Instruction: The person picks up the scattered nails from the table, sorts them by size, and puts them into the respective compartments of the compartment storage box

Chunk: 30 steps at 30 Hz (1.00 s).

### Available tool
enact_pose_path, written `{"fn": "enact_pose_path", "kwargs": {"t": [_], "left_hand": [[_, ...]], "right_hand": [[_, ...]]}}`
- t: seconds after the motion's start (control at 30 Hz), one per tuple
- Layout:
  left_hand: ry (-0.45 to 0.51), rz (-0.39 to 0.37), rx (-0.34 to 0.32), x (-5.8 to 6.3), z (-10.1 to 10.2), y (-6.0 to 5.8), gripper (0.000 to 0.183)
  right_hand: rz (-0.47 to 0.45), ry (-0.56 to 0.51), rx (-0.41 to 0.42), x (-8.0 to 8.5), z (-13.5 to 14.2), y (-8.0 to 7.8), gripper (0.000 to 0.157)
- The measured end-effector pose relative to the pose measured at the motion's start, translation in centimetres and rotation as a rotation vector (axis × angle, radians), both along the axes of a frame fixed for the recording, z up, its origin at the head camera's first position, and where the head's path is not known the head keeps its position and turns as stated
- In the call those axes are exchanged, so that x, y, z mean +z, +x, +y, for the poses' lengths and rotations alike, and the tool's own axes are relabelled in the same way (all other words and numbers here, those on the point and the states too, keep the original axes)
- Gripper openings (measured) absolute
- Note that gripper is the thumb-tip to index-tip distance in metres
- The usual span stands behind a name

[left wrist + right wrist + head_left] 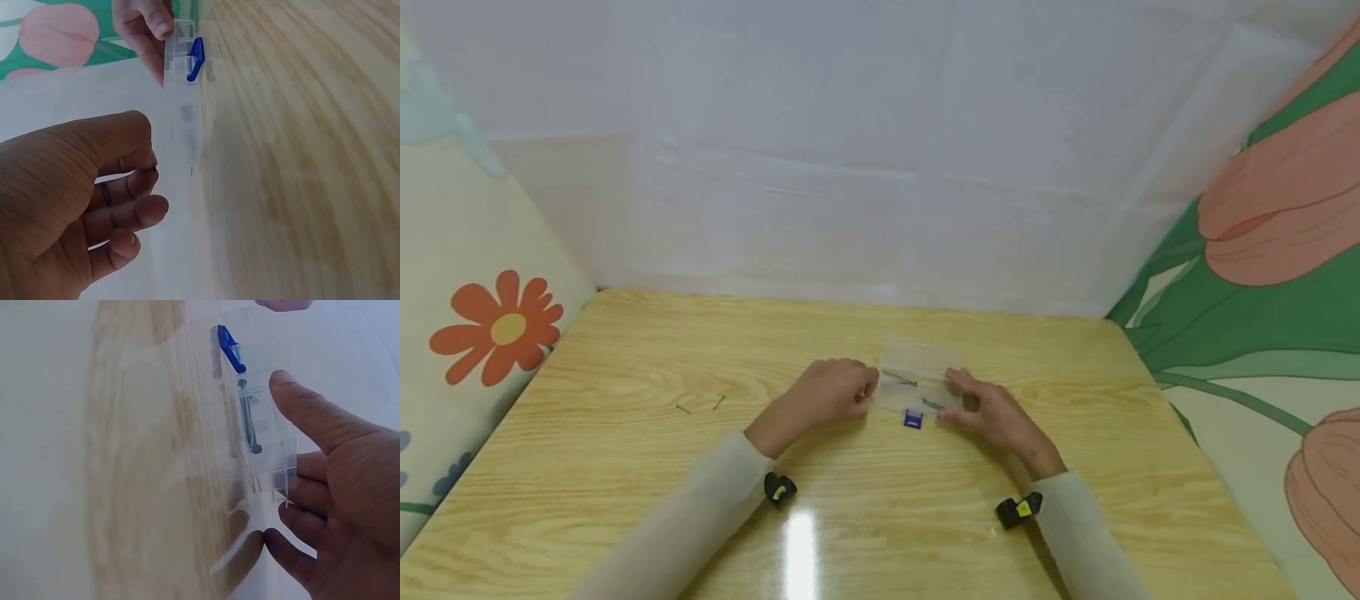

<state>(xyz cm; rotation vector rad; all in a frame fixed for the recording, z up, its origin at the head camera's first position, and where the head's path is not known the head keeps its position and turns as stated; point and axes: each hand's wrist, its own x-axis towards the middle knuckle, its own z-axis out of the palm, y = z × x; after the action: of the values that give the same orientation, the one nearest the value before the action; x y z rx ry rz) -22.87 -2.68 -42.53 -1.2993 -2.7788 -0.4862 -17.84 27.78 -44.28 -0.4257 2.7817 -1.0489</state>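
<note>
A clear plastic box [921, 354] with a blue latch [913, 419] lies on the table between the hands. Inside it several nails [249, 422] show, in at least two places. My right hand [996, 412] holds the box at its right end, thumb by the front edge and fingers around the far side. At the left of the box my left hand [835, 392] is raised just above the table, apart from the box. Its thumb and forefinger [134, 140] pinch a small dark-tipped thing [155, 168], mostly hidden, perhaps a nail.
Two loose nails, one [682, 409] and another [719, 402], lie on the wooden table [880, 517] to the left. A white sheet [820, 225] rises behind the table's back edge. Flower-printed cloths [508, 329] hang at both sides.
</note>
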Motion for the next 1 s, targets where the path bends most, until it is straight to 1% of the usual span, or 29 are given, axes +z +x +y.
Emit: {"fn": "enact_pose_path", "kwargs": {"t": [0.13,0.3,0.5,0.67,1.0], "left_hand": [[0.004,-0.013,-0.006,0.0,0.8,-0.4,0.018],[-0.009,-0.025,0.003,0.2,1.9,-0.8,0.016],[-0.018,-0.033,0.009,0.5,2.8,-0.9,0.016],[0.004,-0.013,-0.005,0.7,3.1,-0.8,0.015],[-0.004,0.011,0.014,0.7,2.7,-0.7,0.007]], "right_hand": [[0.004,0.002,-0.008,0.0,0.1,-0.1,0.080],[-0.002,0.003,-0.022,0.0,0.1,-0.1,0.080],[-0.005,-0.007,-0.012,-0.1,0.1,-0.1,0.080],[-0.001,-0.005,-0.012,-0.1,0.0,-0.2,0.079],[0.002,-0.017,-0.008,0.0,0.0,0.0,0.078]]}}
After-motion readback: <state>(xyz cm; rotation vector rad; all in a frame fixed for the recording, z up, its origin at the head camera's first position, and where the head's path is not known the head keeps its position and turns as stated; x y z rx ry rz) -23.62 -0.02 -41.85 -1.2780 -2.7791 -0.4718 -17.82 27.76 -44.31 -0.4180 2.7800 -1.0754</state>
